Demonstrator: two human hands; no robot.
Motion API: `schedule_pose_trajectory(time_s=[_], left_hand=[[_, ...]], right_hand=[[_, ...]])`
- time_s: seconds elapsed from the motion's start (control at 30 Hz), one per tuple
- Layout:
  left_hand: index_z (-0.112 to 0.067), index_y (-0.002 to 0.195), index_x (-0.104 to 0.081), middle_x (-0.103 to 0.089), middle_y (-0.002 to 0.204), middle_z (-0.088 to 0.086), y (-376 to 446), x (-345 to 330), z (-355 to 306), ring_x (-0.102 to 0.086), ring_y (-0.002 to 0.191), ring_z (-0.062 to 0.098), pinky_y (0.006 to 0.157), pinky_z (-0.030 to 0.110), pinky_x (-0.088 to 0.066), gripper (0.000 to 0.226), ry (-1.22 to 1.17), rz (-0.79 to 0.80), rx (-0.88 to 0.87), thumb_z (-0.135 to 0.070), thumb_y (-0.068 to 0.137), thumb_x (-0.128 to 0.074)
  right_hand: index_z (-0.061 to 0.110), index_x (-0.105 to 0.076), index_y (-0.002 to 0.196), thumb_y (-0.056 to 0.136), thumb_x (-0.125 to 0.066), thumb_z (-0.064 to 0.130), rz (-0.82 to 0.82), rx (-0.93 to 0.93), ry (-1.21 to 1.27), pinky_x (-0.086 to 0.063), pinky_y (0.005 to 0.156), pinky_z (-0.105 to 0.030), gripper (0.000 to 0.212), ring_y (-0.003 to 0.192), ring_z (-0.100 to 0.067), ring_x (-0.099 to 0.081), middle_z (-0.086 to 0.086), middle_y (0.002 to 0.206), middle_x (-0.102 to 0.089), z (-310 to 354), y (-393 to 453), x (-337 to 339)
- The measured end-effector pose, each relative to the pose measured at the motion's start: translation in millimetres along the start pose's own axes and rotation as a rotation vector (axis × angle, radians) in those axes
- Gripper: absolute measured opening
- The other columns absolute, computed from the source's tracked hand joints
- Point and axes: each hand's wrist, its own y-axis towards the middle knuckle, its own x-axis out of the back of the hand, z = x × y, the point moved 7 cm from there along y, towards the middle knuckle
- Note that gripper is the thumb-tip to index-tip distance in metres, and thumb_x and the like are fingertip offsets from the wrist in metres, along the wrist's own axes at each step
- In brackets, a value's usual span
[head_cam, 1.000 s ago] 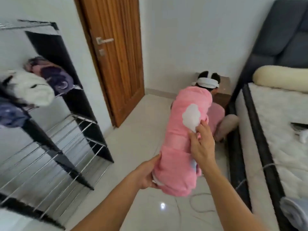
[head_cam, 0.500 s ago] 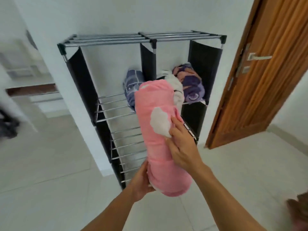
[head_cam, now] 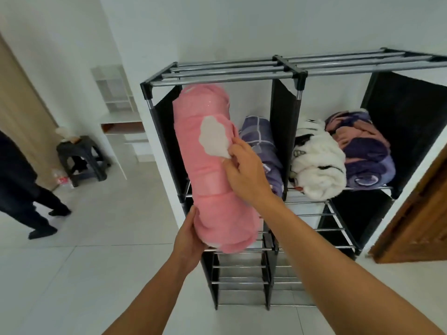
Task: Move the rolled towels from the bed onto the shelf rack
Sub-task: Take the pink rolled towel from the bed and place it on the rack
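Pink rolled towel [head_cam: 212,170] | left hand [head_cam: 191,240] grip cups near end | right hand [head_cam: 244,170] grip clasps side | shelf rack [head_cam: 287,71] upper-left bay

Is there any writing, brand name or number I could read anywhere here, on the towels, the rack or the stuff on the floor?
No readable text anywhere.
Pink rolled towel: a plain white cloud-shaped patch, no lettering.
White rolled towel: black cartoon marks, not letters.
Purple checked towel and purple-and-pink towel: patterns only.
Red-and-white packet on the floor by the stool: any print is too small and blurred to read.
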Motion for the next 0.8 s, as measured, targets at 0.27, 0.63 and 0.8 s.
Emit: schedule_pose_trajectory(time_s=[0.27, 0.63, 0.8], left_hand=[[-0.010, 0.132, -0.052, -0.065, 0.124, 0.005, 39, 7, -55, -0.063, 0.105, 0.021, 0.068, 0.029, -0.057, 0.055, 0.100, -0.007, -0.144, -0.030, 0.083, -0.066], [-0.019, 0.123, -0.052, -0.066, 0.118, 0.000, 80, 18, -67, -0.067, 0.100, 0.018, 0.079, 0.039, -0.060, 0.042, 0.419, -0.067, -0.094, -0.023, 0.085, -0.070], [-0.023, 0.120, -0.050, -0.066, 0.115, 0.001, 66, 17, -75, -0.065, 0.097, 0.022, 0.089, 0.042, -0.055, 0.046, 0.917, -0.093, -0.137, -0.051, 0.086, -0.061]], right_hand=[[0.018, -0.043, 0.068, 0.090, -0.051, 0.017, -0.014, -0.347, -0.059, -0.029, 0.069, -0.028, 0.024, 0.083, -0.021, -0.046, -0.009, 0.085, -0.050, -47, 85, -45], [-0.010, -0.046, 0.124, 0.093, -0.039, 0.008, 0.142, -0.637, -0.374, -0.043, 0.095, -0.038, 0.036, 0.120, -0.043, -0.053, -0.031, 0.129, -0.054, -99, 70, -78], [-0.005, -0.049, 0.117, 0.095, -0.038, 0.014, 0.145, -0.572, -0.417, -0.043, 0.088, -0.040, 0.031, 0.111, -0.043, -0.055, -0.030, 0.120, -0.059, -97, 58, -79]])
